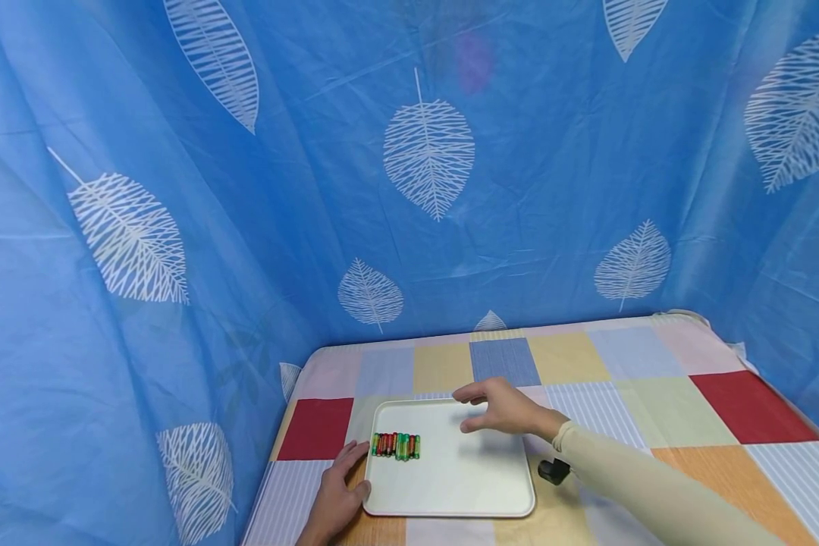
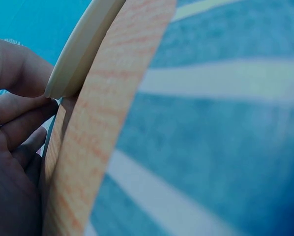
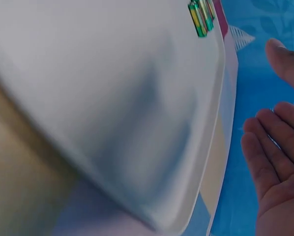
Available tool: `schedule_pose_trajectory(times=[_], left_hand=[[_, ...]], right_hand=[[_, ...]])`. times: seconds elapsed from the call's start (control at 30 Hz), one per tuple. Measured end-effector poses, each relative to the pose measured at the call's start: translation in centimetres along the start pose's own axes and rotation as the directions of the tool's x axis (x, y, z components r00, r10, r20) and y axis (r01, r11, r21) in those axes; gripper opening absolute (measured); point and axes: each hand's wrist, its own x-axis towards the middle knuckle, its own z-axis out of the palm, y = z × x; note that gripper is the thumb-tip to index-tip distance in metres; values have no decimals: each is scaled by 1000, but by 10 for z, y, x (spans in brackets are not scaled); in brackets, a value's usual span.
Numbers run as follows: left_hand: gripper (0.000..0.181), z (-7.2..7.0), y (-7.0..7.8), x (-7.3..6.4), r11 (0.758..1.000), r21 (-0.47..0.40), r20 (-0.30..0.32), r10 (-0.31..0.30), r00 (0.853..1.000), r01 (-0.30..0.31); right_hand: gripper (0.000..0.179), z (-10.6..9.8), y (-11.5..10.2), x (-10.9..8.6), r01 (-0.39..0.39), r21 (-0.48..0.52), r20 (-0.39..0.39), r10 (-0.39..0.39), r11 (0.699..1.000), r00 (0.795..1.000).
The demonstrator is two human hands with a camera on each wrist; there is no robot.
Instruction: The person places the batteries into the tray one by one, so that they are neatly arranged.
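Note:
A white rectangular tray point(image 1: 457, 485) lies on the table with a row of red and green batteries point(image 1: 397, 446) side by side near its left edge. My left hand point(image 1: 337, 485) rests beside the tray's left side, fingers extended. In the left wrist view its thumb point(image 2: 24, 73) touches the tray's rim point(image 2: 80, 54). Above the right part of the tray hovers my right hand point(image 1: 505, 408), holding nothing, thumb and fingers apart. The right wrist view shows this hand point(image 3: 279, 152) with relaxed fingers, its shadow on the tray and a few green batteries point(image 3: 200, 18) at the far end.
A patchwork tablecloth point(image 1: 566, 356) covers the table. Just right of the tray, by the right sleeve point(image 1: 628, 478), is a small black object point(image 1: 553, 471) of unclear kind. Blue curtains point(image 1: 300, 189) with white leaf prints hang behind and along the sides.

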Motion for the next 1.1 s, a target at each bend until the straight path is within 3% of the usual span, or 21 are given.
schedule_pose_trajectory(times=[0.67,1.1], left_hand=[[67,0,-2,-2,1000,23,2,19,1000,-19],[66,0,-4,-1,999,21,-4,28,1000,-28]], right_hand=[[58,-48,37,-54,-40,50,-48,42,998,998],[64,-53,57,-77,-106,74,-34,109,992,993]])
